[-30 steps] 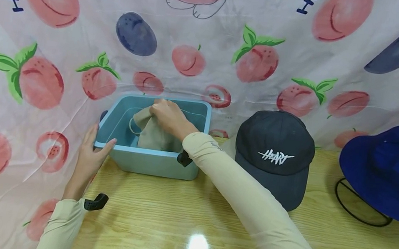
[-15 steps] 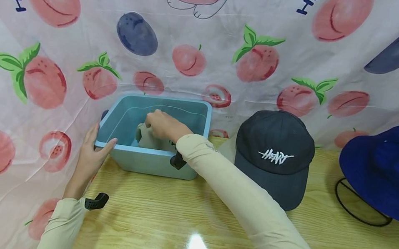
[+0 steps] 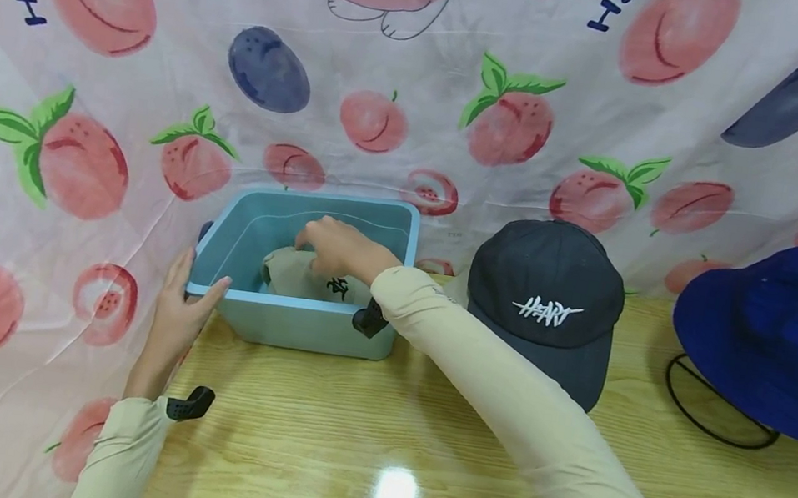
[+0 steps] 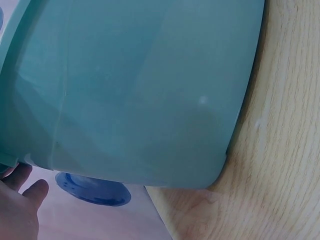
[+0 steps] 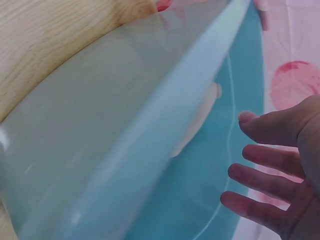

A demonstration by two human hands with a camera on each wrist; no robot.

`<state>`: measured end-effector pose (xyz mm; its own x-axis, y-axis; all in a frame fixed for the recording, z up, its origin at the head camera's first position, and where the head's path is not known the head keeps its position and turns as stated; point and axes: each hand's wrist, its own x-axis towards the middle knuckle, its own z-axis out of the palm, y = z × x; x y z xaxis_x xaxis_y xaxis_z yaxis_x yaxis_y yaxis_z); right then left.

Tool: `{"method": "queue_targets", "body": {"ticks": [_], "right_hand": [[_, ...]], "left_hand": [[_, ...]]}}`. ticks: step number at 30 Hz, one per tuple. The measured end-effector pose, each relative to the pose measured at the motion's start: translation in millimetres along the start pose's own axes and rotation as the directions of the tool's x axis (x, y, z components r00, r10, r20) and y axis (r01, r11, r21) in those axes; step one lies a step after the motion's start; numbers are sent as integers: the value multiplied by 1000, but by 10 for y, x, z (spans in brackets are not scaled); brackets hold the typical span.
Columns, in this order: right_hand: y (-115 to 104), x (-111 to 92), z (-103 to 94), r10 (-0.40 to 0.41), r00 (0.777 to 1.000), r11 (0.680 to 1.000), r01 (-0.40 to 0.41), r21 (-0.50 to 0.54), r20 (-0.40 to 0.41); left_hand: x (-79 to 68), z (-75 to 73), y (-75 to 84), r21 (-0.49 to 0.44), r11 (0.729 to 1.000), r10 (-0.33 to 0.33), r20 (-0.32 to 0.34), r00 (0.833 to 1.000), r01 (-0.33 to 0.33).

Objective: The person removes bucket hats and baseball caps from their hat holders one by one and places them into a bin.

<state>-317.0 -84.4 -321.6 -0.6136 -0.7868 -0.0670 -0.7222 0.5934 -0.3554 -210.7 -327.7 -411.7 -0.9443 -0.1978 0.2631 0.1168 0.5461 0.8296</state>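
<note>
A light blue plastic bin stands at the left of the wooden table. Inside lies a beige cap with black lettering, partly hidden by my right hand and the near wall. My right hand hovers over the cap; in the right wrist view its fingers are spread and hold nothing. At the bin's near left corner rests my left hand, thumb at the front rim and straight fingers along the left side. In the left wrist view its fingertips show beside the bin wall.
A dark cap with white "HEART" lettering sits right of the bin, a pale edge of something beside it. Further right is a blue bucket hat with a black cord. A peach-print cloth hangs behind and at left.
My right hand has lowered the beige cap into the bin and let go of it, its fingers now loosened above it. My left hand keeps its place at the corner.
</note>
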Motion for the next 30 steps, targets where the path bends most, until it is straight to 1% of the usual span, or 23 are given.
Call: {"method": "queue_targets", "body": {"ticks": [4, 9, 14, 18, 21, 25, 30], "right_hand": [[-14, -90, -66, -37, 998, 999, 37, -9, -46], [-42, -209, -156, -56, 994, 998, 56, -3, -96], [-47, -381, -288, -40, 992, 999, 41, 6, -120], [-35, -536, -408, -15, 991, 1000, 18, 16, -131], [-14, -647, -490, 1, 988, 1000, 3, 24, -155], [33, -798, -575, 18, 980, 1000, -18, 3, -200], [99, -996, -662, 55, 971, 998, -62, -24, -233]], "left_hand": [[-13, -8, -9, 0, 1000, -2, -7, 1000, 2], [-47, -20, 21, -7, 999, -33, 7, 999, 33], [-39, 5, 36, -7, 999, -32, 11, 999, 33], [-30, 19, 27, 13, 1000, -20, 8, 1000, 20], [-29, 22, 18, 28, 1000, -5, 3, 1000, 5], [-35, 21, 19, 34, 999, 4, 3, 1000, -4], [-53, 23, 28, 23, 1000, -1, 0, 1000, 1]]}}
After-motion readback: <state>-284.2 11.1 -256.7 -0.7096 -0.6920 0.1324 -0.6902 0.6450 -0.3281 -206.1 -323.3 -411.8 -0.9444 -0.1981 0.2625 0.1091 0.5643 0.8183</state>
